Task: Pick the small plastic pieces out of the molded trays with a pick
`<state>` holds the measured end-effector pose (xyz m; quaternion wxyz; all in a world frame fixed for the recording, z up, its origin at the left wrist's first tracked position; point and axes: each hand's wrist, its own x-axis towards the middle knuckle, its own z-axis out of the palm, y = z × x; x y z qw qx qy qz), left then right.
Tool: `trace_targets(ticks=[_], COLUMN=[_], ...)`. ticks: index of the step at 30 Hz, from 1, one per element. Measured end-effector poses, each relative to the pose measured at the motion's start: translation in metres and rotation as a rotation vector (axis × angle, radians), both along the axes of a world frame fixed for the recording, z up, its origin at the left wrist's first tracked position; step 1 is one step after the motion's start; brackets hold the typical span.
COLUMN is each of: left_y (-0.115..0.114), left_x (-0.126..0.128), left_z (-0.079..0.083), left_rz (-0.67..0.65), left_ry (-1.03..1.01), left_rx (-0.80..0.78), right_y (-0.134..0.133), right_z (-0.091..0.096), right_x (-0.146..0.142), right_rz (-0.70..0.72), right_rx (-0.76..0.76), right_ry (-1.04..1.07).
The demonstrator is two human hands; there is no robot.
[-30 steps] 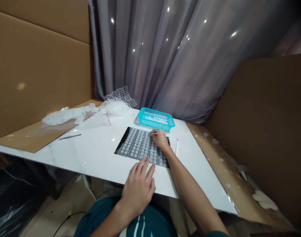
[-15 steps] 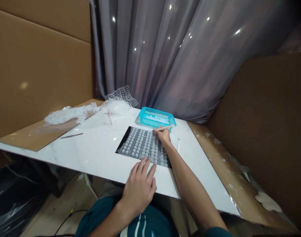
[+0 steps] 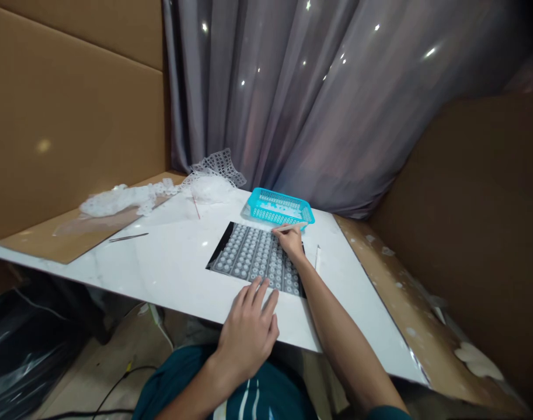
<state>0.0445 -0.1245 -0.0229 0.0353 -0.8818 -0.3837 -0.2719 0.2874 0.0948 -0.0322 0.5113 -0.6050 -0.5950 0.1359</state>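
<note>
A black sheet [image 3: 248,256] covered with rows of small pale round pieces lies on the white table [image 3: 170,262]. My left hand [image 3: 248,326] rests flat at the sheet's near edge, fingers stretched out onto it. My right hand [image 3: 290,242] is at the sheet's far right corner, closed on a thin pale stick [image 3: 292,227] that points toward the turquoise basket [image 3: 277,209] just behind the sheet.
White perforated scrap [image 3: 130,197] is heaped at the table's back left, on a brown board [image 3: 69,236]. Metal tweezers [image 3: 128,237] lie at the left. A second pale stick [image 3: 317,256] lies right of the sheet. Cardboard walls and a grey curtain enclose the table.
My right hand has shifted slightly toward the sheet's far right corner and the stick now points right toward the basket. The left hand has stayed in place.
</note>
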Motion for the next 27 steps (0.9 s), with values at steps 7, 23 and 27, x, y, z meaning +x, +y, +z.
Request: trace_targets(ticks=[7,23,27], left_y=[0.0,0.0,0.0], left_x=[0.0,0.0,0.0], left_z=[0.0,0.001,-0.001], left_rz=[0.003,0.002,0.006], left_ry=[0.01,0.014,0.015], left_rx=[-0.018,-0.016,-0.015], right_y=[-0.003,0.014,0.018], right_z=[0.006,-0.001,-0.006], right_x=[-0.011,0.004,0.005], right_rz=[0.056,-0.038,-0.073], right_rx=[-0.013,-0.037,-0.032], right_ry=[-0.134,0.16,0.271])
